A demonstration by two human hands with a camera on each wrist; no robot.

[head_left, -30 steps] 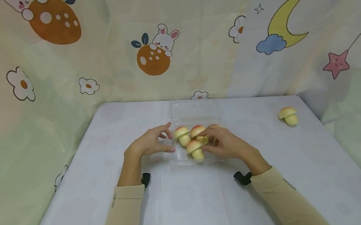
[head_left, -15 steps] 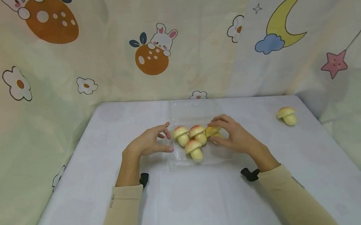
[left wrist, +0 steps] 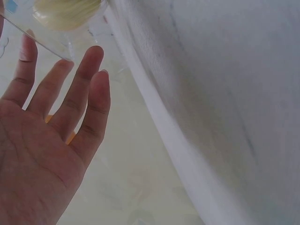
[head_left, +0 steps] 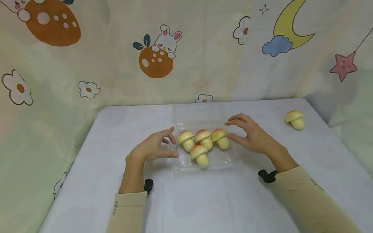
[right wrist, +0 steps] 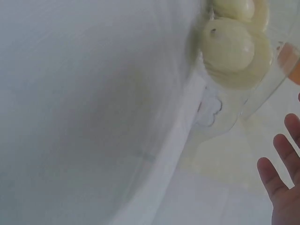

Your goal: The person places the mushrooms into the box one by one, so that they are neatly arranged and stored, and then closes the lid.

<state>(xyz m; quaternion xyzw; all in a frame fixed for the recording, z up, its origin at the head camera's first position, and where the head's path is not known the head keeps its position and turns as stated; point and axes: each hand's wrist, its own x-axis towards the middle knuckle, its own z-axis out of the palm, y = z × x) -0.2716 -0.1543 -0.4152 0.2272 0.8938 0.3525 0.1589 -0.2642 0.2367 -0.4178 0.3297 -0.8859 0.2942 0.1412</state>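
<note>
A clear plastic box lies opened on the table, its lid folded back behind it. Inside, three mushroom-shaped pieces, left, middle and right, form a row, and another mushroom piece lies in front. They have reddish-yellow caps and pale stems. My left hand is at the box's left side with fingers spread; in the left wrist view its fingertips are by the clear edge, contact uncertain. My right hand hovers off the right side, holding nothing, thumb near the right-hand piece.
One more mushroom piece lies by itself towards the table's far right corner. The table has a white cloth. Behind it hangs a printed curtain with rabbits, flowers and a moon.
My right hand has set the mushroom piece at the right end of the row, let go, and drawn back to the right. The left hand has stayed by the box.
</note>
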